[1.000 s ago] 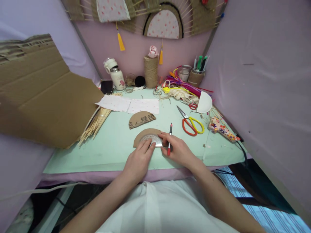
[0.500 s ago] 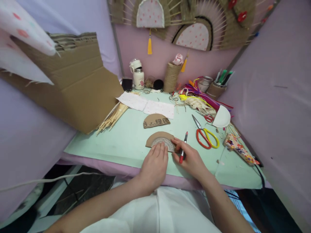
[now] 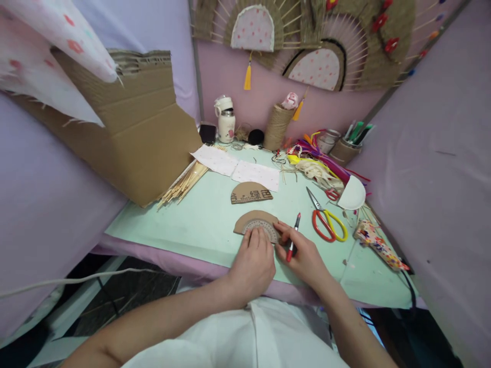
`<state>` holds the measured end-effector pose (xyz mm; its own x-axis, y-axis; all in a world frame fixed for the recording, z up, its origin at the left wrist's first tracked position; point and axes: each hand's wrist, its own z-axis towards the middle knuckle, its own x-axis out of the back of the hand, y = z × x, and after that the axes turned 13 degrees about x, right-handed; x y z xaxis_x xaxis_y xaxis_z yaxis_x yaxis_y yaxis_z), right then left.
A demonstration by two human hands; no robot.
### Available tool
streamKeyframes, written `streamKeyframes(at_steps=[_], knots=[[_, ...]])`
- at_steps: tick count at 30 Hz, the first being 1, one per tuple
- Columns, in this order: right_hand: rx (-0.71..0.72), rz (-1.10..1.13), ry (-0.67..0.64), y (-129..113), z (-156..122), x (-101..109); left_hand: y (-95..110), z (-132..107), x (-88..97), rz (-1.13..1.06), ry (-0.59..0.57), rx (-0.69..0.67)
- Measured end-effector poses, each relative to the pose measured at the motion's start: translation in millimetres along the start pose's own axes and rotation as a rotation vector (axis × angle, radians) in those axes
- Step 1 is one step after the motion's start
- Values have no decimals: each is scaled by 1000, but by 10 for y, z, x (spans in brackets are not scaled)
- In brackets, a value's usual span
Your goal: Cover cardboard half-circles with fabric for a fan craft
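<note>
A clear protractor (image 3: 261, 229) lies on a brown cardboard half-disc (image 3: 245, 221) near the front edge of the green mat (image 3: 192, 220). My left hand (image 3: 253, 263) rests flat on the protractor, fingers stretched out and pressing it down. My right hand (image 3: 303, 255) is closed around a red pen (image 3: 293, 240) just right of the protractor, its fingertips touching the protractor's right edge. A second cardboard half-disc with green print (image 3: 251, 193) lies a little farther back.
Red-and-yellow scissors (image 3: 326, 220), a white half-disc (image 3: 353, 194) and a patterned glue gun (image 3: 378, 244) lie to the right. Bamboo sticks (image 3: 184, 184) and a big cardboard sheet (image 3: 126, 133) stand left. Fabric pieces (image 3: 238, 167), a twine roll (image 3: 276, 128), a bottle (image 3: 226, 122) and pipe cleaners (image 3: 318, 151) fill the back.
The view has swung left and the hands now appear farther right. Both hands stay on the protractor and pen; my left hand has slid slightly over the protractor.
</note>
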<state>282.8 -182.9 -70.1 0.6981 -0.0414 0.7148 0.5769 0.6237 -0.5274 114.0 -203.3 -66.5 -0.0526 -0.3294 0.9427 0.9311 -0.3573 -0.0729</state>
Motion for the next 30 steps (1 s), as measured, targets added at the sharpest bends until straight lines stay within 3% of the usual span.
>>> streamKeyframes(at_steps=[10,24,28,30], knots=[[11,15,7,23,-7,-12,-43,40,-22,2,42,-27],[-39,81,20,8,18,-19,-102,111,57,-41,-28,-53],[-75,174,84,11,6,-22,-97,120,56,-83,1,-46],[-135,262,215,18,0,-10,-98,115,28,-108,22,-49]])
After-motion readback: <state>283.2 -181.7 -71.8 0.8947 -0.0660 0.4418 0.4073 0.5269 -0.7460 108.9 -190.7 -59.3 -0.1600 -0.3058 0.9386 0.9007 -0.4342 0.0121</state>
